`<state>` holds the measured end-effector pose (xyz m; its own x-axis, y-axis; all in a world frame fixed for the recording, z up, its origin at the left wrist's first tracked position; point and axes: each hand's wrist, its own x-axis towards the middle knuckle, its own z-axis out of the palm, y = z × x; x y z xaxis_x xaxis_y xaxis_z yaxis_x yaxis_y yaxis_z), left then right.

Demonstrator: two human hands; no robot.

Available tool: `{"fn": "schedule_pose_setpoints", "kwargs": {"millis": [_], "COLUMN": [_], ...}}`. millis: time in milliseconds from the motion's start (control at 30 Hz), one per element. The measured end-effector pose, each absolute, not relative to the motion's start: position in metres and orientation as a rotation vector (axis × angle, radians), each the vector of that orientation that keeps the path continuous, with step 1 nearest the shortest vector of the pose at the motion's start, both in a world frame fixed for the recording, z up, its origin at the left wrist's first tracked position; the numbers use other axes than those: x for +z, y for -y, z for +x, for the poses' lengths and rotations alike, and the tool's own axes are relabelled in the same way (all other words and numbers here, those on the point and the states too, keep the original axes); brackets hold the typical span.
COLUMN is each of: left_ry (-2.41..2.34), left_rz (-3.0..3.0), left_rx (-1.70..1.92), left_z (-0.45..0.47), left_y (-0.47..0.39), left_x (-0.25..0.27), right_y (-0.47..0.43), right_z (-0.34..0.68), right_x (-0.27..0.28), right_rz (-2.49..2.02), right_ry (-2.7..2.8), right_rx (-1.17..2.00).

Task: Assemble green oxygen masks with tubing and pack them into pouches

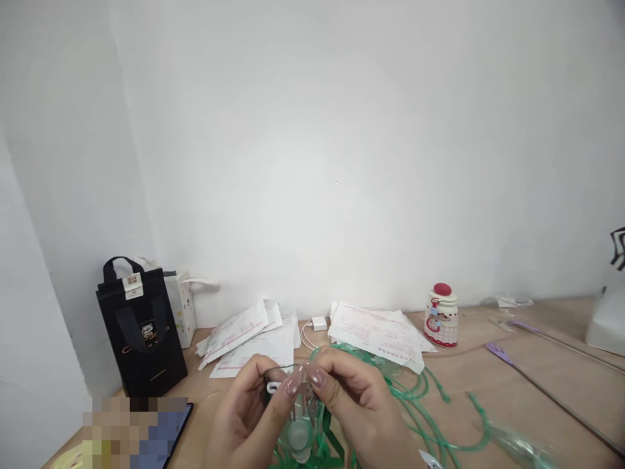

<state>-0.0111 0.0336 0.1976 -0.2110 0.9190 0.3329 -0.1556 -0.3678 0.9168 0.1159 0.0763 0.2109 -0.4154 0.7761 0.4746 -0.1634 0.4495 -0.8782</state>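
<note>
Both hands meet at the bottom middle of the head view, thumbs side by side. My left hand (254,413) is closed in a pinch on a clear plastic oxygen mask (299,433). From the other side, my right hand (364,407) pinches the same mask near its top edge, fingers curled. A round pale disc shows on the mask below the thumbs. Dark green strap (334,435) hangs beside it, under my right hand. The fingertips hide much of the mask's upper part. Light green tubing (415,397) lies coiled on the table to the right.
White printed packets (374,332) lie along the wall, with a white charger (319,323) between piles. A black bag (146,332) stands left, near a tablet or phone (178,426). A red-lidded jar (441,319) and purple-ended back scratcher (500,354) are right on the brown table (541,365).
</note>
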Motion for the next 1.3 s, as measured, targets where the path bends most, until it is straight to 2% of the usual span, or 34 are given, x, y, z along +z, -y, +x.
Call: {"fn": "schedule_pose_setpoints", "kwargs": {"millis": [167, 367, 667, 833, 1300], "left_ry": [-0.974, -1.014, -1.057, -0.972, -1.088], "left_rz": [1.276, 1.292, 1.084, 0.95, 1.215], "left_rx": [1.65, 1.655, 1.799, 1.724, 1.771], "left_z": [-0.021, -0.023, -0.019, -0.027, -0.02], "left_y": [-0.036, -0.035, -0.035, -0.035, -0.023], "left_x": [0.192, 0.193, 0.204, 0.209, 0.21], "right_y": [-0.076, -0.077, -0.085, -0.086, -0.083], "right_z": [0.116, 0.115, 0.108, 0.106, 0.107], "right_x": [0.214, 0.21, 0.208, 0.206, 0.211], "right_rz": [-0.506, -0.598, -0.393, -0.267, -0.395], "right_ry": [1.723, 1.676, 1.568, 1.39, 1.46], "right_rx": [1.262, 1.243, 1.467, 1.575, 1.478]}}
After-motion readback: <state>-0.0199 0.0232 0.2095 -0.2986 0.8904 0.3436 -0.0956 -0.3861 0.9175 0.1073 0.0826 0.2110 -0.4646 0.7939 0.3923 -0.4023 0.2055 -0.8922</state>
